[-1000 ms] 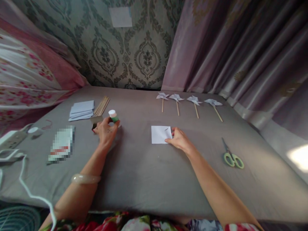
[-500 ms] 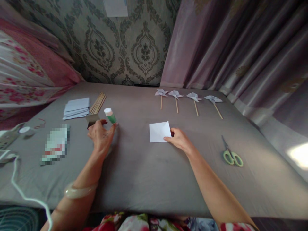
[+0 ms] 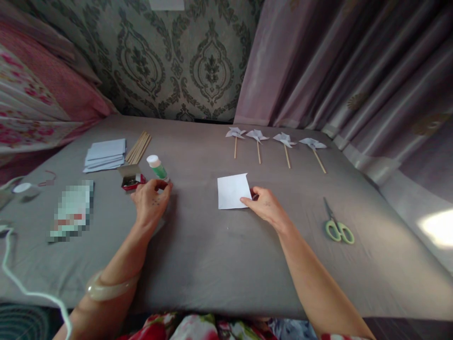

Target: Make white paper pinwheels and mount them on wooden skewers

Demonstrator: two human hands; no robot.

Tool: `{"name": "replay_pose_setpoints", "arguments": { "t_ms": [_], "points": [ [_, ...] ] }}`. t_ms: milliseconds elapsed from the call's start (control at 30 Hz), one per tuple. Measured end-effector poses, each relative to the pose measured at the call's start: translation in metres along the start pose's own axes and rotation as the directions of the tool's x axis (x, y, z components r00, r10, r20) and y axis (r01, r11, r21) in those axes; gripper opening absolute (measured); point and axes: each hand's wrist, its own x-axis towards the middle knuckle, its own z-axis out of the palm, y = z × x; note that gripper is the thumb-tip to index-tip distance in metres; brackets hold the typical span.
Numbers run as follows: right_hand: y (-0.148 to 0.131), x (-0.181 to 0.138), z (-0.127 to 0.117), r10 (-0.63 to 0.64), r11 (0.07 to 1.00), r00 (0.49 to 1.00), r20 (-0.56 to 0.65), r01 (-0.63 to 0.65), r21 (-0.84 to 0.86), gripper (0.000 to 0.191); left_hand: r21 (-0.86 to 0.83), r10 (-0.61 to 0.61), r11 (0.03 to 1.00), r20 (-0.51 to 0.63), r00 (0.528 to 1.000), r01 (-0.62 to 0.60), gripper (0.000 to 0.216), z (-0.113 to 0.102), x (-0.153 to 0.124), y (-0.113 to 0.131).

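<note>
My left hand [image 3: 150, 202] rests on the grey table [image 3: 212, 264], just in front of a green glue bottle with a white cap [image 3: 156, 166] and an open small red box [image 3: 131, 180]. Its fingertips are pinched together by the bottle's base; I cannot make out what is between them. A pale bangle sits on that wrist. My right hand [image 3: 266, 206] pinches the right edge of a white paper square [image 3: 231, 191], which lies near the table's middle.
Several paper pinwheels on sticks [image 3: 258, 141] lie in a row at the back. Green scissors [image 3: 338, 229] lie right. A stack of paper sheets [image 3: 104, 154], wooden sticks [image 3: 138, 147] and a blurred packet [image 3: 71, 211] lie left. A white cable [image 3: 21, 288] trails at the lower left.
My left hand has drawn back from the small box, which now shows open and red. The right hand has turned the paper square slightly and holds its edge.
</note>
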Motion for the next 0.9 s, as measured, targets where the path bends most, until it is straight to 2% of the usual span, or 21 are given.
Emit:
{"name": "replay_pose_setpoints", "arguments": {
  "t_ms": [100, 200, 333, 467, 567, 633, 667, 700, 733, 800, 867, 900],
  "points": [
    [-0.002, -0.002, -0.004, 0.041, 0.969, 0.996, 0.077, -0.058, 0.238, 0.019, -0.17, 0.038, 0.985, 0.046, 0.998, -0.029, 0.02, 0.005, 0.001, -0.001],
    [-0.004, -0.004, -0.006, 0.05, 0.901, 0.985, 0.168, -0.117, 0.417, 0.025, -0.377, 0.077, 0.926, 0.151, 0.985, -0.015, 0.027, 0.009, -0.002, 0.001],
    [-0.009, -0.009, -0.01, 0.022, 0.865, 0.969, 0.245, -0.141, 0.481, 0.033, -0.529, 0.105, 0.846, 0.282, 0.954, 0.063, 0.039, 0.015, -0.012, 0.014],
    [-0.015, -0.013, -0.012, -0.001, 0.846, 0.952, 0.305, -0.162, 0.508, 0.038, -0.565, 0.147, 0.818, 0.385, 0.911, 0.107, 0.043, 0.02, -0.024, 0.028],
    [-0.011, -0.01, -0.009, 0.005, 0.835, 0.944, 0.331, -0.186, 0.517, 0.038, -0.535, 0.227, 0.845, 0.356, 0.907, -0.001, 0.037, 0.021, -0.028, 0.035],
    [-0.005, -0.005, -0.005, 0.012, 0.835, 0.942, 0.335, -0.194, 0.515, 0.035, -0.48, 0.317, 0.863, 0.27, 0.909, -0.158, 0.029, 0.02, -0.028, 0.039],
    [-0.001, -0.002, -0.003, 0.015, 0.844, 0.944, 0.331, -0.189, 0.501, 0.032, -0.45, 0.384, 0.857, 0.235, 0.893, -0.25, 0.025, 0.019, -0.028, 0.041],
    [0.002, 0.001, -0.001, 0.015, 0.863, 0.946, 0.324, -0.176, 0.473, 0.029, -0.427, 0.464, 0.837, 0.218, 0.859, -0.343, 0.022, 0.019, -0.028, 0.044],
    [0.006, 0.004, 0.001, 0.011, 0.888, 0.949, 0.315, -0.154, 0.433, 0.025, -0.413, 0.549, 0.802, 0.223, 0.805, -0.432, 0.02, 0.019, -0.028, 0.047],
    [0.012, 0.011, 0.004, -0.015, 0.938, 0.961, 0.276, -0.082, 0.336, 0.018, -0.396, 0.697, 0.71, 0.275, 0.662, -0.583, 0.018, 0.022, -0.031, 0.053],
    [0.017, 0.016, 0.007, -0.049, 0.972, 0.978, 0.205, 0.0, 0.234, 0.013, -0.369, 0.77, 0.637, 0.333, 0.544, -0.677, 0.019, 0.027, -0.036, 0.059],
    [0.018, 0.018, 0.008, -0.062, 0.982, 0.985, 0.162, 0.031, 0.187, 0.012, -0.348, 0.784, 0.617, 0.354, 0.51, -0.706, 0.02, 0.029, -0.038, 0.062]
  ]
}}
